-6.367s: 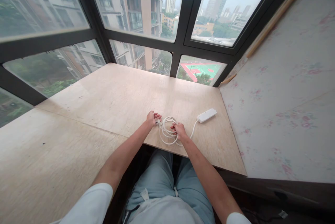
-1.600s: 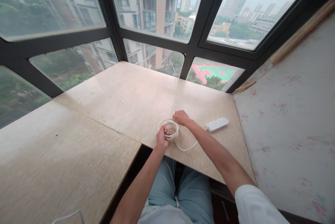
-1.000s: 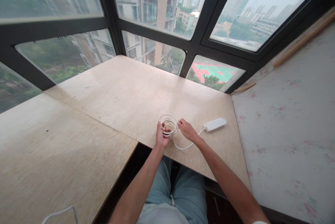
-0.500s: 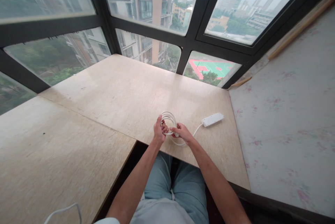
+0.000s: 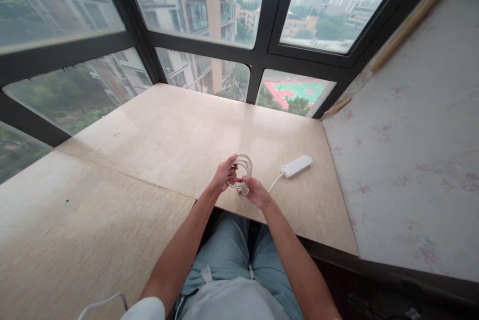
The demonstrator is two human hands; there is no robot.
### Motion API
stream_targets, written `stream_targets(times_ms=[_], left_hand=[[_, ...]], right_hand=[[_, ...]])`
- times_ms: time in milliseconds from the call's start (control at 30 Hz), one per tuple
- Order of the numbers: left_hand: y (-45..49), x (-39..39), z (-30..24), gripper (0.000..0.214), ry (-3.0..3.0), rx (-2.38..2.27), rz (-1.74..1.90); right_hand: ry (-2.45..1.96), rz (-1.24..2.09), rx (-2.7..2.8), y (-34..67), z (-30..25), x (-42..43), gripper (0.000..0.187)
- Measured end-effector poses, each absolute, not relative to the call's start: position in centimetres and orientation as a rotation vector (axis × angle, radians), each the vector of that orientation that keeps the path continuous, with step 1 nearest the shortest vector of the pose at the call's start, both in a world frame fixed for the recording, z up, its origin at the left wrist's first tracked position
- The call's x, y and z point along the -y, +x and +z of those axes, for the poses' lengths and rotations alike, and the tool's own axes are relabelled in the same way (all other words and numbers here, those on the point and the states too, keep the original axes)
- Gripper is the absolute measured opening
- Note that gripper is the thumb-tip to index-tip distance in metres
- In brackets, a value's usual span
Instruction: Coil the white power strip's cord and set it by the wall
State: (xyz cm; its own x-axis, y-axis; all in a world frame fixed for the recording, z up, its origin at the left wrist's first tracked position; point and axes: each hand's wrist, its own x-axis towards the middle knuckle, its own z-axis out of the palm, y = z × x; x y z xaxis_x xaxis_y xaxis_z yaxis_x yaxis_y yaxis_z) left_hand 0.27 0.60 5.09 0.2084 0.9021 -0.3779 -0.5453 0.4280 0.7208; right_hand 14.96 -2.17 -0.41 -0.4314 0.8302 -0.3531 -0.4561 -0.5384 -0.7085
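Left hand (image 5: 224, 176): closed around the left side of the coiled cable (image 5: 245, 164), fingers hooked through the loops; it holds the coil lifted just above the tabletop (image 5: 175, 130)
Right hand (image 5: 257, 193): closed on the near side of the same coil, pinching a small white lump there; whether that is the plug is too small to tell
Coiled cable: several white loops bunched between the two hands, standing roughly upright rather than lying flat; it sits near the tabletop's near edge, above the person's lap
Power strip (image 5: 297, 166): flat on the tabletop, to the right of the hands and slightly farther out, apart from both; its long axis runs from near-left to far-right, the near-left end pointing back at the coil
Free cable (image 5: 274, 182): a short uncoiled run from the strip's near-left end to the right hand
Nearer hand: the right hand lies closer to the strip; the left is on the coil's far side from it
Surroundings: dark window frame (image 5: 262, 56) at the far edge; flowered wall (image 5: 404, 125) on the right; another white cable (image 5: 101, 304) at the near-left corner
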Motion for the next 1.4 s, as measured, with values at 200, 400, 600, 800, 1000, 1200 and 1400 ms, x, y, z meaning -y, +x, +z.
stream_targets(times_ms=[200,400,600,800,1000,1200,1400], left_hand=[[1.3,-1.8,7.3,0.033,0.572,-0.805,0.889],[2.6,-2.5,8.2,0.033,0.603,-0.814,0.841],[3.2,-2.1,7.6,0.036,0.613,-0.851,0.892],[3.7,-1.5,6.4,0.041,0.694,-0.995,1.049],[3.1,-0.1,5.1,0.038,0.581,-0.903,1.208],[2.9,2.6,2.7,0.03,0.64,-0.835,1.372],[4.2,3.9,1.1,0.034,0.544,-0.876,1.461]], right_hand=[[-0.725,2.057,0.71,16.2,0.1,2.4,0.023],[-0.801,1.846,0.752,15.5,0.3,2.8,0.028],[-0.767,1.825,0.677,15.1,0.0,3.3,0.032],[-0.769,1.77,0.512,14.4,-0.2,3.3,0.022],[-0.815,1.751,0.387,13.3,-0.3,3.2,0.02],[-0.817,1.693,0.334,12.7,-0.5,3.4,0.015],[-0.88,1.705,0.23,12.7,-0.6,3.8,0.015]])
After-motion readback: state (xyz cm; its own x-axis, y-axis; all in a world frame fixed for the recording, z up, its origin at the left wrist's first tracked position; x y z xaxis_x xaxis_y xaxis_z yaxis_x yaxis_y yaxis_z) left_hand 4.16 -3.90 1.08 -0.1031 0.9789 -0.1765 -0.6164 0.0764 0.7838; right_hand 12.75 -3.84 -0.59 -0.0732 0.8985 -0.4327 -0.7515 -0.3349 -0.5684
